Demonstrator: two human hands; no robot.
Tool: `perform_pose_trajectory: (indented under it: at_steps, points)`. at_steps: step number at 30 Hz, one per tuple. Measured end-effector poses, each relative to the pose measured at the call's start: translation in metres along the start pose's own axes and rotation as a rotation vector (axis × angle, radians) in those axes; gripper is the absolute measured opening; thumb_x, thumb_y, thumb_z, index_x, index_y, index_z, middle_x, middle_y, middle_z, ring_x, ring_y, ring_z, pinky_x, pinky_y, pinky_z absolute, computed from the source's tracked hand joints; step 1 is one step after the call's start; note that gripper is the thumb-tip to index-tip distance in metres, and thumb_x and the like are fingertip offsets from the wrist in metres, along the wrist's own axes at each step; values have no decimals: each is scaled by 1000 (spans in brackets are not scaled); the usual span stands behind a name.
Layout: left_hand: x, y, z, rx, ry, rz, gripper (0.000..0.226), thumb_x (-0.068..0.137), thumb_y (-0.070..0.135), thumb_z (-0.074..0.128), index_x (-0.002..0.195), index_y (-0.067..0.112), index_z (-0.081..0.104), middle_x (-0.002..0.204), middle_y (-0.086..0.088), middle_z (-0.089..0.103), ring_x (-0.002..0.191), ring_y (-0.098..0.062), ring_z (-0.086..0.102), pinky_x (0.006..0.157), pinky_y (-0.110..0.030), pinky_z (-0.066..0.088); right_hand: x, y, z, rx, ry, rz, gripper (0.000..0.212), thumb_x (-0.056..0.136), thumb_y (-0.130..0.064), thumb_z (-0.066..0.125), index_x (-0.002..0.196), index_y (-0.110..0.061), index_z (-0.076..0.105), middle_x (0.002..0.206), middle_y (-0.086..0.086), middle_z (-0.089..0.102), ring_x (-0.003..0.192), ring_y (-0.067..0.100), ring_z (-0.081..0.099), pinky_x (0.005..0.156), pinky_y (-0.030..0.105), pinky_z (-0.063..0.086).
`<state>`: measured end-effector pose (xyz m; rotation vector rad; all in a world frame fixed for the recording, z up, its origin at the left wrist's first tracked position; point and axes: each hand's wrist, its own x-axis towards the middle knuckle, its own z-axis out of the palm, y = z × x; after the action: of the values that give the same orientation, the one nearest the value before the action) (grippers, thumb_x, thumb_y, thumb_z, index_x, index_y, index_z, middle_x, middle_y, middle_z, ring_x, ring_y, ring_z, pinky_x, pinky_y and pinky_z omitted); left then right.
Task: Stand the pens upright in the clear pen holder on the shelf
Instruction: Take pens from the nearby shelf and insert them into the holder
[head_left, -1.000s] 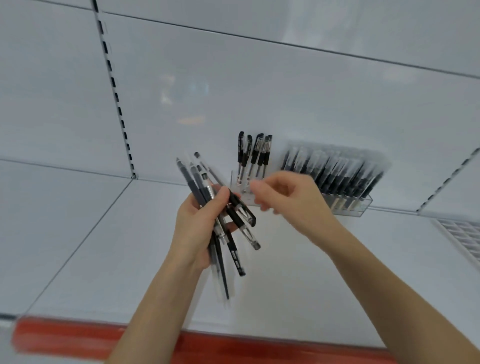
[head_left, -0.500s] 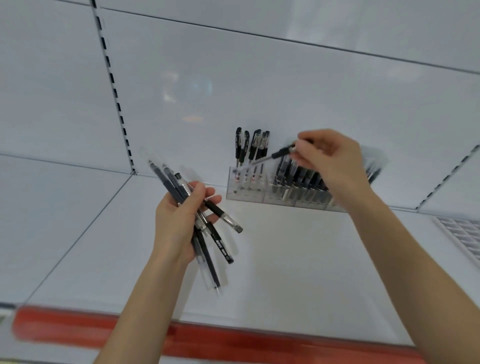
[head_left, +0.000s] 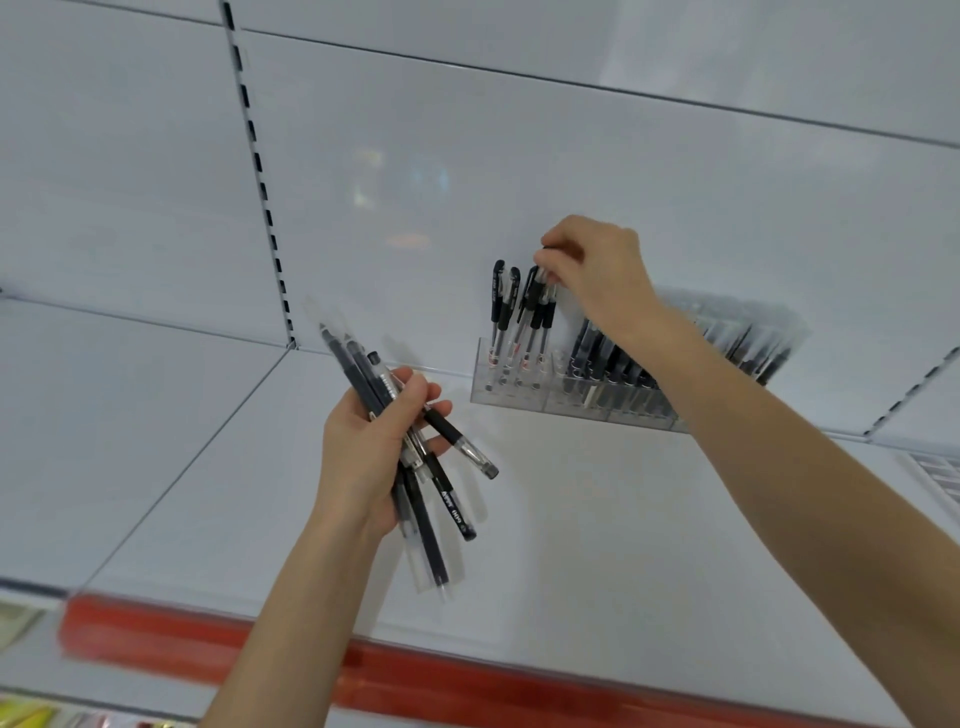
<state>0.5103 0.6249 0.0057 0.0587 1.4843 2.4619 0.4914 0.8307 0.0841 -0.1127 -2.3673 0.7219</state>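
The smooth white back panel (head_left: 467, 156) rose behind the clear pen holder (head_left: 519, 395), and the flat, matte white shelf (head_left: 597, 519) spread out beneath and in front of it. A glossy red strip (head_left: 467, 686) ran along the shelf edge well in front of the holder, and a thin upright rail (head_left: 262, 192) punched with dark slots stood well to the holder's left. The holder itself was a long, low block of transparent plastic set against the back panel, with round sockets drilled in its top. A dense, slanting row of black pens in clear sleeves (head_left: 613, 364) filled its right part. In front of the holder and to its left, the left hand (head_left: 363, 452) was curled tightly round a fanned bundle of pens (head_left: 431, 519), slim black barrels, some in clear wrappers. Above the holder's left end, the right hand (head_left: 602, 275) pinched the black cap of a pen (head_left: 544, 312) standing upright in a socket. Just left of it stood two more upright pens (head_left: 501, 306) with clear barrels and black rubbery grips.
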Motion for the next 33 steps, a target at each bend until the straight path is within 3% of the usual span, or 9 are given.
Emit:
perform_pose_trajectory:
  at_steps: [5,10,15,18,19,23,27,30,33]
  points:
    - [-1,-2,2,-12,6,-19,6,87,12,62,91,11,57,72,-3,61,57,-5,65,47,-22,53,-4,5,12,-16,1,-29,16,89,-6,53,94,5,64,84,20,67,74,29,63,80,47,51]
    - [-1,-5,6,-21,-14,-17,6,86,9,61,89,10,56,77,-6,67,64,-9,69,52,-28,57,-3,11,16,-127,-107,-70,19,90,-6,49,89,7,63,82,22,67,77,33,64,80,49,50]
    - [-6,-5,9,4,-67,-15,5,86,10,61,90,9,58,83,-8,70,70,-12,71,53,-28,57,-5,8,16,-120,-160,-65,24,92,-8,47,102,8,61,83,23,67,79,34,63,84,43,49]
    - [-8,-3,8,5,-92,-15,7,86,10,61,93,9,59,80,-6,69,68,-11,70,53,-28,57,-22,2,11,9,-52,16,32,92,-17,50,123,-8,53,84,7,64,78,17,59,77,14,47]
    - [-8,-2,8,9,-100,-12,7,86,10,61,93,8,60,78,-5,69,67,-10,69,53,-28,57,-30,-1,8,61,-14,44,30,92,-18,51,121,-10,54,84,3,63,77,13,59,76,12,46]
    - [-12,-2,13,57,-203,-28,5,85,11,60,90,10,61,66,1,70,60,-7,66,50,-25,55,-53,-22,-6,257,-139,197,13,88,-24,58,89,-14,66,77,1,68,68,5,64,68,21,52]
    - [-18,-6,23,145,-331,-25,7,85,11,60,92,11,61,67,0,71,60,-9,67,49,-24,54,-64,-33,-12,422,-353,304,19,83,-27,65,97,-14,66,78,-2,70,68,3,66,61,16,52]
    - [-21,-9,29,172,-346,-26,7,86,10,60,92,12,61,68,0,71,62,-11,69,49,-24,54,-69,-31,-11,432,-305,338,21,83,-22,66,101,-12,63,75,-3,69,60,-1,63,57,13,50]
    - [-18,-10,31,57,-242,-53,5,87,8,59,90,10,59,70,-3,71,65,-12,70,50,-25,55,-79,-28,-12,333,-151,281,24,86,-28,60,107,-15,59,77,-4,69,61,-4,61,59,13,47]
